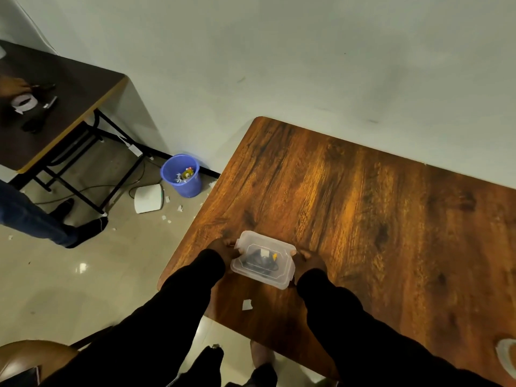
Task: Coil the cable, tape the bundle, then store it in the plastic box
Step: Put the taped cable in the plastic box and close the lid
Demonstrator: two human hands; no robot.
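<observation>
A small clear plastic box (264,259) with its lid on rests on the wooden table (363,219) near the front left corner. Through the lid I see a dark coiled cable (258,263) with a strip of white tape and a yellow tip inside. My left hand (223,248) grips the box's left end. My right hand (308,261) holds its right end. Both arms wear black sleeves.
A scrap of white tape (247,304) lies on the table just in front of the box. A tape roll (506,358) sits at the table's right front edge. On the floor to the left stand a blue bin (182,175) and another desk where a person works.
</observation>
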